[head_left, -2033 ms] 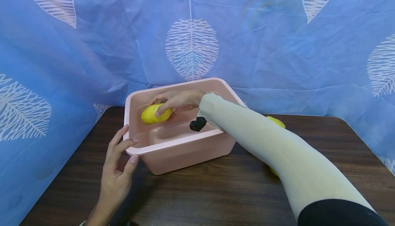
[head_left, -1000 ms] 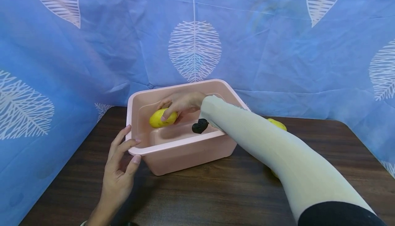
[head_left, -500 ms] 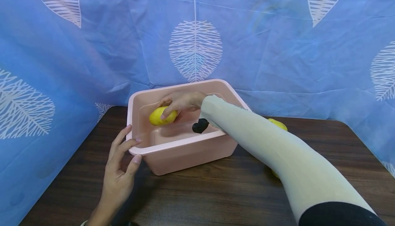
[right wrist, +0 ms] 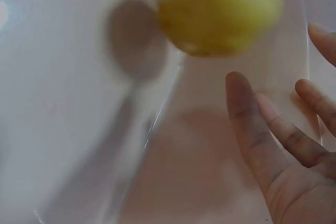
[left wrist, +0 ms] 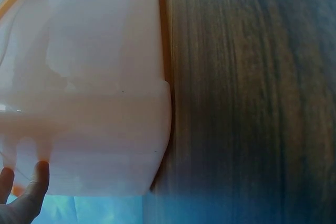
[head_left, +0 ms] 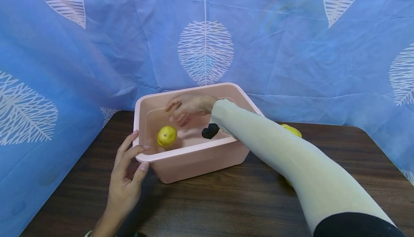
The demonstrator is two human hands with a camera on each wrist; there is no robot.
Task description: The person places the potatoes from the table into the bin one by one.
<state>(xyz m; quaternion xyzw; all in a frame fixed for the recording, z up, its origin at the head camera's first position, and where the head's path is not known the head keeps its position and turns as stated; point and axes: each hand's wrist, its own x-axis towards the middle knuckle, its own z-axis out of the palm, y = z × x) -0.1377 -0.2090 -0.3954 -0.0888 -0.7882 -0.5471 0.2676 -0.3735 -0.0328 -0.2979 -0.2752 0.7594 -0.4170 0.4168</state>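
Note:
A yellow lemon (head_left: 166, 136) is in the near left part of a pink plastic tub (head_left: 200, 165), apart from the right hand. My right hand (head_left: 191, 108) is inside the tub, behind and to the right of the lemon, its fingers loosely bent around nothing. In the right wrist view the lemon (right wrist: 220, 11), slightly blurred, is beyond the spread fingertips. My left hand (head_left: 124, 183) grips the tub's near left corner, one finger over the rim and the thumb at the front wall. The left wrist view shows its fingertips (left wrist: 41, 174) against the tub wall.
More yellow fruit (head_left: 291, 130) lies on the dark wooden table (head_left: 207, 208) to the right, mostly hidden by the right sleeve (head_left: 275, 140). A blue cloth with white leaf patterns (head_left: 145, 42) hangs behind the table. A black piece (head_left: 210, 131) is at the right wrist.
The right hand has let go of the lemon, which has dropped toward the tub's near side and turned end-on. Earlier the right hand shifted slightly right with it. The left hand keeps its place.

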